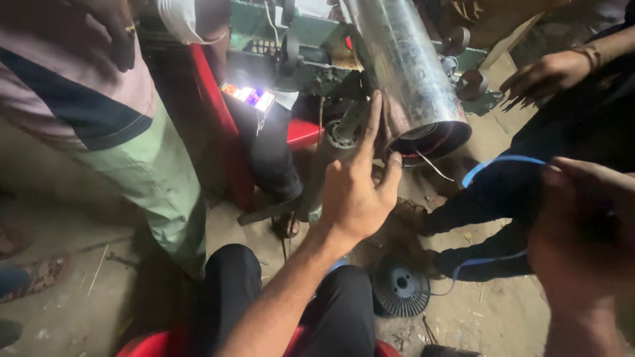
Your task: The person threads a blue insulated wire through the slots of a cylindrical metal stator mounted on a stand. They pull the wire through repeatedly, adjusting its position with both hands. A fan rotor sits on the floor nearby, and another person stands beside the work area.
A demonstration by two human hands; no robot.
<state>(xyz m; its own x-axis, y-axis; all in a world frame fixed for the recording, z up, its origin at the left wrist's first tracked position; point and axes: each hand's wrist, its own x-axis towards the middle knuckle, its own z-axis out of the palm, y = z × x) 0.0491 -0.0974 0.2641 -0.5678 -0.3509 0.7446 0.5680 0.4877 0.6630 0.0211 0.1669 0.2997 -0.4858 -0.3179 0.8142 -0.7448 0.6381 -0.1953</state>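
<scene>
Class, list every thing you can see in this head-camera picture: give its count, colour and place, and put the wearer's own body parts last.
Metal cylinder: one, shiny silver, top centre, tilted toward the camera.
Machine frame: one, green, behind the cylinder.
Phone: one, lit screen, upper centre-left.
Blue strap: one, curved, centre right.
Ribbed disc: one, dark, on the floor, lower centre.
Standing person: one, pale green trousers, left.
Other person's hand: one, wrist bangle, upper right.
Sandalled foot: one, far left.
Red seat: one, bottom edge.
Left hand: fingertips touching the cylinder's rim.
Right hand: blurred, by the strap; grip unclear.
</scene>
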